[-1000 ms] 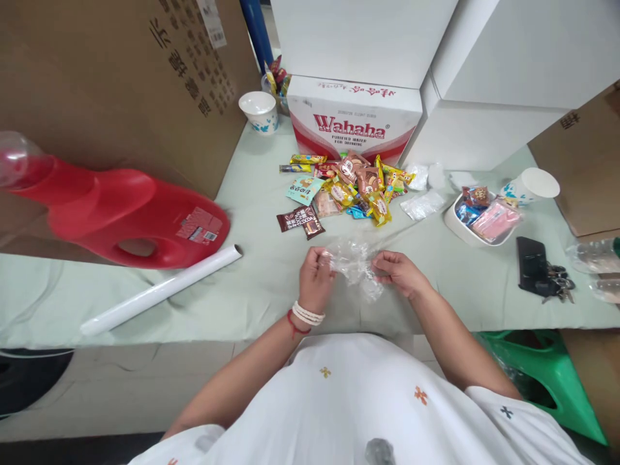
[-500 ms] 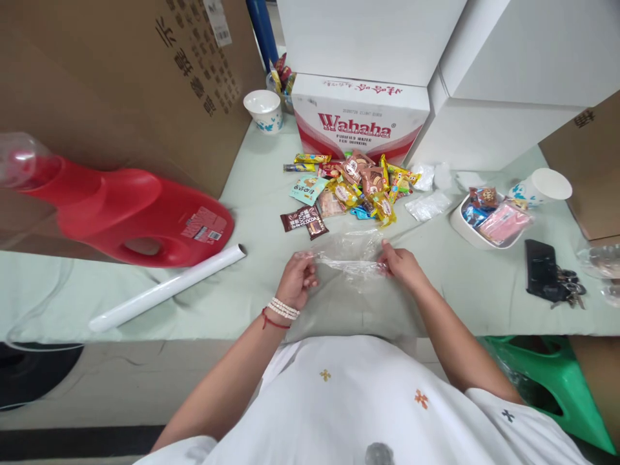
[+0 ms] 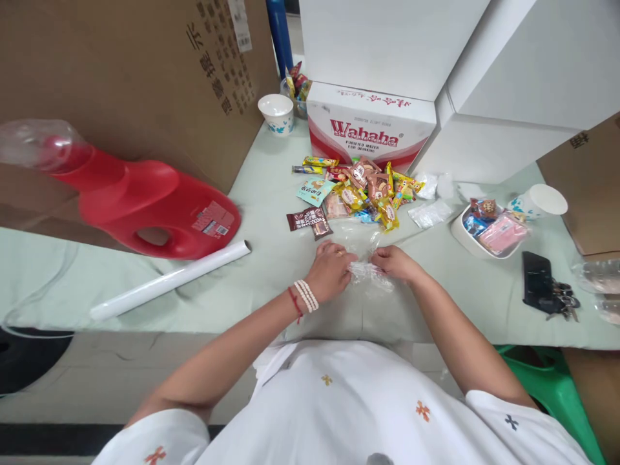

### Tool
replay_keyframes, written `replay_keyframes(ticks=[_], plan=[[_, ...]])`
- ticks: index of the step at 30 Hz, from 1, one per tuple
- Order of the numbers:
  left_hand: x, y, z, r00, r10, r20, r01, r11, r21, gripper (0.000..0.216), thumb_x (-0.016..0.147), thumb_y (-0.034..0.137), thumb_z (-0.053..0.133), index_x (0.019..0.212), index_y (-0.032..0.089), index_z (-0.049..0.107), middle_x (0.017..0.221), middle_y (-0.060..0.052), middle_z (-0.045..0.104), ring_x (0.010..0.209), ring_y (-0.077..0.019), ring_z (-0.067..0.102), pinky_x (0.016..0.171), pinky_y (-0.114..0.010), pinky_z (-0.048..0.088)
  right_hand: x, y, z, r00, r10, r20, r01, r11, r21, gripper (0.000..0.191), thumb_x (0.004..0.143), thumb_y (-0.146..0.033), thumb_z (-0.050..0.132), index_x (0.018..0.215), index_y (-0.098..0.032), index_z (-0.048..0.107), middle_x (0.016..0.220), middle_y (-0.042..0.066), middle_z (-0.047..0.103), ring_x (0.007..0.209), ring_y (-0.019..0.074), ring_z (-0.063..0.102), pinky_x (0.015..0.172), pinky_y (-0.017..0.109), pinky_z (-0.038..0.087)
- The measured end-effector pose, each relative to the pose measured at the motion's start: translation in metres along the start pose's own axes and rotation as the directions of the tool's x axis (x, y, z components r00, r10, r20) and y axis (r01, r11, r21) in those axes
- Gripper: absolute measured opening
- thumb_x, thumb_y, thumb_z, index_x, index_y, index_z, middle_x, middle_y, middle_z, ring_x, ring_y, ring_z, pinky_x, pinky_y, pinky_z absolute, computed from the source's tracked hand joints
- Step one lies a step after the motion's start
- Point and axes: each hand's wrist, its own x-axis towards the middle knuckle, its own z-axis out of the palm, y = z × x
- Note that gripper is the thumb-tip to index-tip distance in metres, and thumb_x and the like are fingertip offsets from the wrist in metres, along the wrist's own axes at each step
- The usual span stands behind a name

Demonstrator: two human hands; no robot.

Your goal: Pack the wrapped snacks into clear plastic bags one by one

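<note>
Between my two hands is a clear plastic bag [image 3: 364, 271], bunched up in the middle. My left hand [image 3: 332, 270], with white beads and a red string at the wrist, has its fingers closed on the bag's left side. My right hand [image 3: 393, 261] pinches the bag's right side. Just beyond them lies a pile of wrapped snacks [image 3: 365, 187], in yellow, brown and blue wrappers. Two dark cocoa snack packets [image 3: 310, 221] and a light-green packet [image 3: 314, 192] rest at the pile's left.
A red jug [image 3: 159, 206] and a white tube [image 3: 169, 282] lie at the left. A Wahaha carton [image 3: 371, 129] stands behind the pile, a paper cup [image 3: 277, 115] left of it. To the right are a white container [image 3: 465, 239] of snacks, a black phone [image 3: 537, 281] and keys [image 3: 564, 300].
My hands have come closer together, and the bag, stretched between them before, is now gathered up. My left hand has turned palm down. The view has shifted slightly.
</note>
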Motion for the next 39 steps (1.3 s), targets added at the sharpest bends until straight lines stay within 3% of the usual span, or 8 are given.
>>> replay_keyframes(ticks=[7,12,16,21,25,32,36,39], plan=[[-0.042,-0.034,-0.018,0.972,0.232,-0.031,-0.230,0.921,-0.314,0.025,0.091,0.019,0.058,0.088,0.033,0.078,0.098,-0.005,0.078,0.121,-0.0269,0.060,0.108,-0.052,0.041,-0.022,0.031,-0.023,0.987,0.130,0.095,-0.160,0.858,0.488,0.039,0.057,-0.044,0.090,0.073,-0.016,0.069,0.066,0.000,0.067,0.052,0.0068,0.053,0.051,0.018,0.043],[-0.070,-0.057,-0.034,0.944,0.318,0.088,-0.293,0.930,-0.223,0.031,0.083,0.008,0.056,0.069,0.029,0.073,0.110,-0.002,0.078,0.137,-0.0279,0.052,0.120,-0.060,0.028,-0.028,0.045,-0.036,0.969,0.150,0.196,-0.239,0.778,0.581,0.038,0.058,-0.038,0.095,0.075,-0.015,0.070,0.065,0.001,0.069,0.054,0.0082,0.060,0.054,0.018,0.052],[-0.082,-0.054,-0.034,0.973,0.226,0.039,-0.225,0.974,-0.025,0.024,0.080,0.009,0.056,0.084,0.025,0.074,0.114,-0.008,0.075,0.125,-0.0307,0.058,0.107,-0.057,0.040,-0.027,0.041,-0.035,0.965,0.152,0.215,-0.252,0.768,0.589,0.035,0.062,-0.033,0.094,0.080,-0.016,0.069,0.068,0.000,0.069,0.059,0.0111,0.067,0.056,0.021,0.059],[-0.071,-0.005,0.009,0.999,0.038,-0.010,-0.038,0.999,0.034,0.045,0.085,0.043,0.071,0.122,0.019,0.067,0.117,-0.016,0.072,0.115,-0.0337,0.059,0.100,-0.052,0.040,-0.022,0.031,-0.020,0.960,0.172,0.221,-0.274,0.741,0.613,0.027,0.072,-0.026,0.088,0.079,-0.017,0.064,0.066,0.000,0.070,0.057,0.0122,0.069,0.052,0.019,0.058],[-0.055,0.002,0.041,0.988,-0.135,0.078,0.141,0.987,-0.081,0.015,0.088,0.034,0.070,0.092,0.020,0.074,0.083,-0.008,0.072,0.096,-0.0283,0.061,0.091,-0.048,0.042,-0.022,0.030,-0.024,0.961,0.183,0.209,-0.274,0.744,0.609,0.024,0.074,-0.023,0.087,0.081,-0.017,0.065,0.069,0.001,0.072,0.056,0.0112,0.069,0.051,0.018,0.058],[-0.072,-0.020,0.015,0.967,0.166,-0.195,-0.212,0.946,-0.246,0.017,0.099,0.027,0.057,0.092,0.024,0.072,0.080,-0.004,0.068,0.091,-0.0201,0.060,0.089,-0.039,0.049,-0.022,0.049,-0.039,0.961,0.211,0.179,-0.277,0.764,0.583,0.024,0.073,-0.025,0.088,0.082,-0.015,0.068,0.075,0.004,0.075,0.054,0.0089,0.066,0.048,0.015,0.056],[-0.083,-0.026,-0.001,0.899,0.438,-0.015,-0.437,0.895,-0.087,0.019,0.091,0.012,0.056,0.095,0.025,0.069,0.116,-0.006,0.074,0.125,-0.0243,0.059,0.114,-0.050,0.038,-0.021,0.050,-0.038,0.959,0.188,0.212,-0.278,0.771,0.573,0.029,0.073,-0.029,0.089,0.082,-0.016,0.065,0.074,0.003,0.073,0.057,0.0092,0.067,0.050,0.015,0.056],[-0.089,-0.030,0.001,0.852,0.497,0.165,-0.488,0.868,-0.095,0.025,0.089,0.012,0.052,0.107,0.022,0.066,0.123,-0.010,0.073,0.118,-0.0231,0.065,0.119,-0.051,0.033,-0.024,0.042,-0.031,0.961,0.218,0.172,-0.277,0.784,0.555,0.037,0.076,-0.041,0.087,0.085,-0.019,0.060,0.077,0.003,0.073,0.064,0.0133,0.071,0.053,0.020,0.059]])
